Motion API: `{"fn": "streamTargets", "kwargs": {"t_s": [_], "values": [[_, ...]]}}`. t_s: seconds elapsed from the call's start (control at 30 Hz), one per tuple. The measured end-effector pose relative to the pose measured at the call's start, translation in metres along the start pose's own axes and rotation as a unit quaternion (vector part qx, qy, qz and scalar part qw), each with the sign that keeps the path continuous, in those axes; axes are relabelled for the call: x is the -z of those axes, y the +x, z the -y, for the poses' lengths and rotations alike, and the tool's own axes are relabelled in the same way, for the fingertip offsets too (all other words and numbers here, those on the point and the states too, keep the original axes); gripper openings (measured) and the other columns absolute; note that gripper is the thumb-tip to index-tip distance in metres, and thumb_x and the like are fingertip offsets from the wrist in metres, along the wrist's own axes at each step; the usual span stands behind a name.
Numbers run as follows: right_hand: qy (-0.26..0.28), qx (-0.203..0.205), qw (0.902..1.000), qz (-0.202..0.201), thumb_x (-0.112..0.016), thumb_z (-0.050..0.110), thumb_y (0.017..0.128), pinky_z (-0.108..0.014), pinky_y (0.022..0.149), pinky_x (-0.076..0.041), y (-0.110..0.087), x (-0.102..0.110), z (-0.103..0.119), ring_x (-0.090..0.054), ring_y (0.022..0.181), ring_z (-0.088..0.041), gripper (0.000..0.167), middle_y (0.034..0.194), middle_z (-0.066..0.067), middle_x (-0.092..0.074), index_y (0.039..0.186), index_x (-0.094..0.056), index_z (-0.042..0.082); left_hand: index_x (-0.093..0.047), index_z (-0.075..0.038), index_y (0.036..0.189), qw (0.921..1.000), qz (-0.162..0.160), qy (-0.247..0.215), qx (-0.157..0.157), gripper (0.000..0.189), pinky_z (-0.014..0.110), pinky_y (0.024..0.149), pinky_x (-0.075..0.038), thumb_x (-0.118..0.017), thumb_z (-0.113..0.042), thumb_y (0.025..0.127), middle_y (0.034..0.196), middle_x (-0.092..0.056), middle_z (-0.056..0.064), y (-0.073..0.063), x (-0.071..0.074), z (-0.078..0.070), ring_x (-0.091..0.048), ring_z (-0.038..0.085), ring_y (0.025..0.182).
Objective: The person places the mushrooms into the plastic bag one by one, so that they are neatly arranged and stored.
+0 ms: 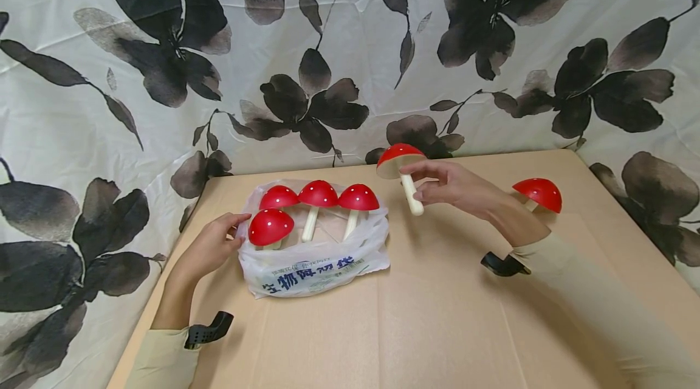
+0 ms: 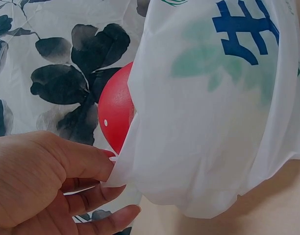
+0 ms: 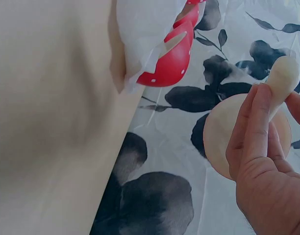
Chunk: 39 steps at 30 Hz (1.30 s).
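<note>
A white plastic bag [image 1: 322,270] with blue lettering lies with its mouth spread, and several red-capped toy mushrooms [image 1: 318,193] with white dots and pale stems sit in it. At the bag's left side, my left hand [image 1: 216,246] pinches its edge between thumb and index finger; the left wrist view shows the thin plastic at the fingertips, beside a red cap [image 2: 115,110]. Right of the bag, my right hand [image 1: 451,185] holds another toy mushroom [image 1: 401,161] raised and slightly tilted, cap up, thumb and fingers pinching its stem [image 3: 283,76].
One more red-capped mushroom [image 1: 538,193] is on the tan table [image 1: 437,322] at the right, partly behind my right forearm. A white cloth with dark flowers [image 1: 328,24] hangs behind the table's back edge. Black straps sit on both wrists.
</note>
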State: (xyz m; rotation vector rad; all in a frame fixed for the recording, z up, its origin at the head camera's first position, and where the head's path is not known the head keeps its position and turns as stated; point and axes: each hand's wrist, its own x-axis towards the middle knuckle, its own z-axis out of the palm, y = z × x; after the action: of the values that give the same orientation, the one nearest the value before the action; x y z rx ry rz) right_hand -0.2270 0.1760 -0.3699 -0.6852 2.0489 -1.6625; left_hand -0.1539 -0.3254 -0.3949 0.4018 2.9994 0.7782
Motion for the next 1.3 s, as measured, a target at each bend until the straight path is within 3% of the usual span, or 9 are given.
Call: {"fn": "streamTargets", "kwargs": {"t_s": [0.43, 0.83, 1.07, 1.3], "values": [[-0.043, 0.013, 0.9989, 0.014, -0.075, 0.014, 0.088, -0.040, 0.086, -0.057, 0.027, -0.029, 0.012, -0.056, 0.118, -0.032, 0.051, 0.126, -0.012, -0.061, 0.138, -0.061, 0.013, -0.056, 0.012, 0.134, 1.0000, -0.003, 0.004, -0.001, 0.046, 0.049, 0.085, -0.057, -0.064, 0.006, 0.089, 0.112, -0.063, 0.022, 0.002, -0.001, 0.000, -0.060, 0.031, 0.094], [-0.084, 0.069, 0.9930, 0.047, -0.075, 0.010, 0.088, -0.036, 0.087, -0.056, 0.061, -0.060, 0.011, -0.059, 0.110, -0.028, 0.044, 0.132, -0.001, -0.060, 0.130, -0.068, 0.016, -0.057, 0.012, 0.134, 0.9999, -0.005, 0.009, 0.004, 0.046, 0.045, 0.083, -0.056, -0.064, 0.005, 0.089, 0.108, -0.064, 0.019, 0.003, -0.001, -0.002, -0.060, 0.030, 0.093], [-0.109, 0.044, 0.9909, 0.065, -0.072, 0.005, 0.090, -0.032, 0.086, -0.057, 0.081, -0.086, 0.007, -0.062, 0.105, -0.027, 0.041, 0.128, -0.005, -0.062, 0.130, -0.069, 0.013, -0.058, 0.010, 0.134, 0.9999, -0.005, 0.011, 0.000, 0.046, 0.042, 0.082, -0.056, -0.062, 0.008, 0.088, 0.108, -0.064, 0.019, 0.003, -0.003, -0.002, -0.062, 0.031, 0.094], [-0.170, 0.035, 0.9823, 0.070, -0.073, 0.003, 0.089, -0.026, 0.081, -0.056, 0.097, -0.112, -0.001, -0.060, 0.098, -0.023, 0.042, 0.116, -0.005, -0.064, 0.130, -0.069, 0.012, -0.059, 0.009, 0.134, 1.0000, -0.006, 0.006, -0.003, 0.046, 0.039, 0.081, -0.054, -0.061, 0.008, 0.088, 0.110, -0.065, 0.018, 0.005, -0.005, -0.002, -0.062, 0.031, 0.095]]}}
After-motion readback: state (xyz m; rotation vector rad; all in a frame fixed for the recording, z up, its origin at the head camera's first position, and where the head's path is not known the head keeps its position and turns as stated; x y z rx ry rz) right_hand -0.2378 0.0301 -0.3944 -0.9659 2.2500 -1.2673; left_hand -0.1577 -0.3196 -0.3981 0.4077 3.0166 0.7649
